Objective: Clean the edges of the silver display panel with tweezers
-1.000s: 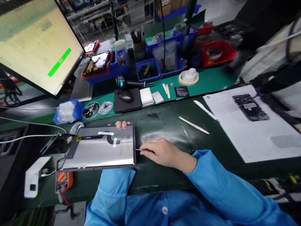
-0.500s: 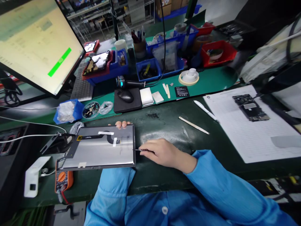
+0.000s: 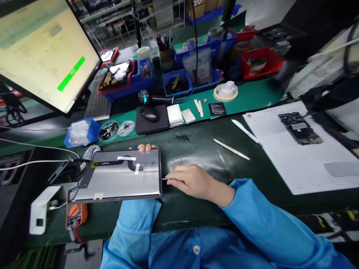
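Note:
A tablet screen panel (image 3: 117,181), silver-backed with a dark ribbon cable and white tape strips, is held above the bench. My left hand (image 3: 146,148) supports it from beneath, its fingertips curled over the far edge; the palm is hidden under the panel. Pinched in my right hand (image 3: 193,182) is a pair of tweezers (image 3: 163,179), whose thin metal tip touches the panel's right edge. Most of the tweezers is covered by the fingers.
A wooden stick (image 3: 231,150) and a white pen (image 3: 246,132) lie right of the dark crumbs (image 3: 183,138). Paper sheets (image 3: 297,168) bear a phone-like board (image 3: 300,128). An orange multimeter (image 3: 75,213) sits at the near left. Behind are a mouse (image 3: 149,114) and blue bins (image 3: 177,83).
Almost nothing has moved. Both hands keep their hold, and the tweezers stay at the panel's right edge.

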